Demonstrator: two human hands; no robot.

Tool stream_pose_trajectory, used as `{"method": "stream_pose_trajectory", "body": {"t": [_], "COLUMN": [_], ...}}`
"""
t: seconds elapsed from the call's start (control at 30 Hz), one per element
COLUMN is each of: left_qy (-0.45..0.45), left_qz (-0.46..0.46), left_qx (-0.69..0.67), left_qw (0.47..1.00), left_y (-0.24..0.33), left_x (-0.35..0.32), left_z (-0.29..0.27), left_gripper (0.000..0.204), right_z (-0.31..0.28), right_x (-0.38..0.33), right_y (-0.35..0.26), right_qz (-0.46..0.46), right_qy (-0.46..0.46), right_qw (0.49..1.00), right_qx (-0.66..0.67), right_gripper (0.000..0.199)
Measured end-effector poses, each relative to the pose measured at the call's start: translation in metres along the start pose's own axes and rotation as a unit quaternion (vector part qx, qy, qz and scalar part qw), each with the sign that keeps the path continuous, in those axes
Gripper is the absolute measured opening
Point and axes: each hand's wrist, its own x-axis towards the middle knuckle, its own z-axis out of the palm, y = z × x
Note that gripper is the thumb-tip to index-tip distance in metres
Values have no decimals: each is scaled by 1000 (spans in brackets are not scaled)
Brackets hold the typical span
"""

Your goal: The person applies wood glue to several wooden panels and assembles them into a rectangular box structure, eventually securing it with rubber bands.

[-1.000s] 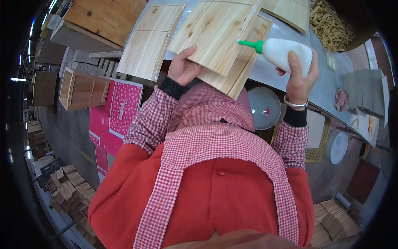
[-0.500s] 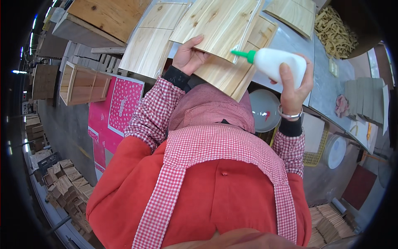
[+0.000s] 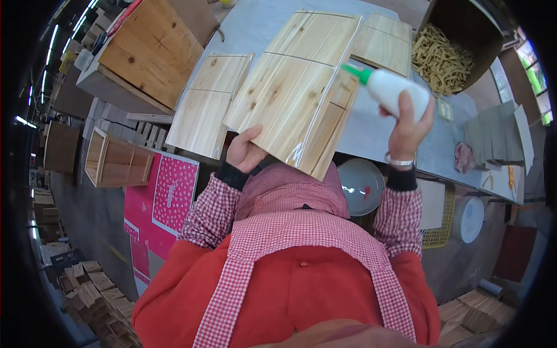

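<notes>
My left hand (image 3: 246,152) grips the near left corner of a pale knotty wooden panel (image 3: 284,87), thumb on top and fingers underneath. The panel is tilted, with a groove across its far part and a shiny wet-looking line along its right edge. In my right hand (image 3: 411,123) is a white glue bottle (image 3: 394,91) with a green nozzle. The nozzle tip is at the panel's right edge; whether it touches cannot be told. Beneath the held panel, a second wooden panel (image 3: 329,136) partly shows.
More grooved panels lie on the table, one at left (image 3: 203,107) and one at far right (image 3: 383,43). A box holds tan rubber-band-like loops (image 3: 441,61). A wooden crate (image 3: 151,52), grey stacked sheets (image 3: 493,136), a crumpled pink cloth (image 3: 463,156) and a round basin (image 3: 361,185) stand around.
The glue bottle has moved away from me along the panel's right edge, from near its close corner to farther up. The whole view has shifted, showing more of the table's far side.
</notes>
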Motion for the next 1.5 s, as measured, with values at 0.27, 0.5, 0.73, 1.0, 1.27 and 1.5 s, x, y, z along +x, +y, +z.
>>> {"method": "stream_pose_trajectory", "body": {"t": [0.27,0.5,0.73,1.0,1.27,1.5], "left_qy": [-27,-17,20,104,145,167], "left_qz": [-13,-29,5,17,56,41], "left_qx": [-34,-60,-65,-23,12,46], "left_qw": [999,998,998,994,988,984], "left_y": [-4,2,31,97,158,211], "left_x": [-15,6,92,225,284,285], "left_z": [-7,9,34,31,11,-12], "left_gripper": [61,60,44,40,43,44], "right_z": [-2,-30,-83,-93,-88,-74], "right_x": [40,-26,-36,-38,-29,-15], "right_y": [17,8,-7,2,20,36], "right_qz": [-11,19,-8,-9,39,54], "right_qy": [-1,82,216,254,281,223], "right_qw": [999,996,976,967,957,970], "right_qx": [-52,18,-8,-20,-57,-78], "right_gripper": [38,36,42,45,49,52]}}
